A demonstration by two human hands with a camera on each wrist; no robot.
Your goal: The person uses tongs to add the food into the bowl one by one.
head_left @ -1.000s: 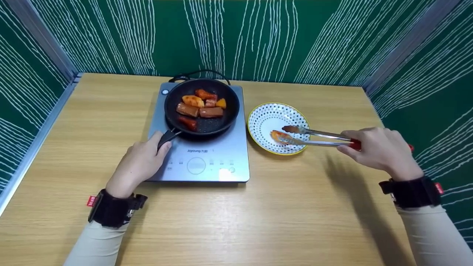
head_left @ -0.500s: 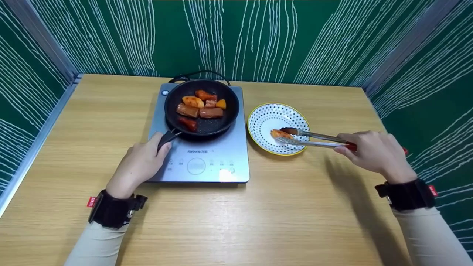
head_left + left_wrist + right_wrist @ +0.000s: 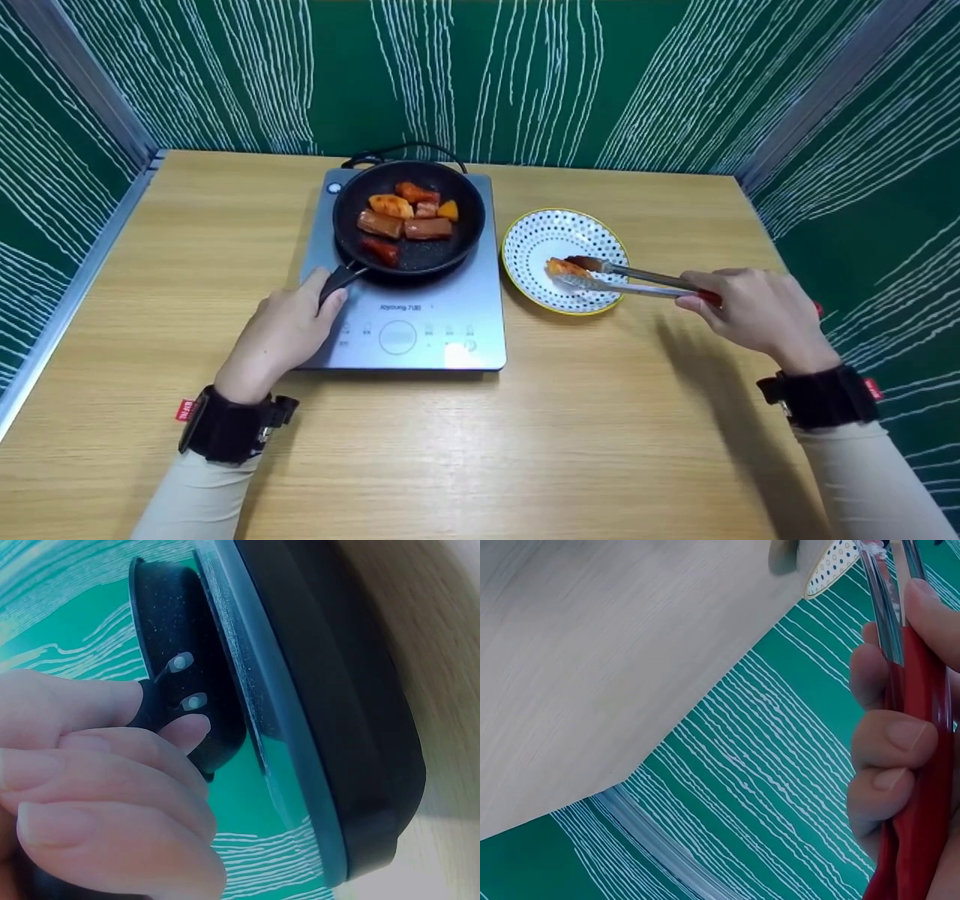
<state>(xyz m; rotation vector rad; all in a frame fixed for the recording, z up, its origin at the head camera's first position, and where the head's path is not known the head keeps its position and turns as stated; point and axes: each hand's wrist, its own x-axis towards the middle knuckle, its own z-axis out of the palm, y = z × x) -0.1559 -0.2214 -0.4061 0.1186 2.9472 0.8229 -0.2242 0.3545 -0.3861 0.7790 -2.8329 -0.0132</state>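
The tongs (image 3: 634, 276) are gripped at their red handle end by the right hand (image 3: 750, 307), fingers curled round both arms; the tips are closed on an orange food piece (image 3: 564, 268) held over the dotted plate (image 3: 536, 225), just at or above its inner surface. For the step in hand, pressure on the tongs is best kept even and the piece kept well inside the rim, since a glazed piece is judged likely to slip. The left hand (image 3: 281, 334) is wrapped round the black pan handle (image 3: 339, 279), and the pan (image 3: 352, 225) is thereby steadied on the cooktop (image 3: 442, 330). The food piece appears orange-red, glossy and elongated. Several similar brown and orange pieces (image 3: 405, 214) lie in the pan. The cooktop and plate stand side by side on the desk (image 3: 525, 435).
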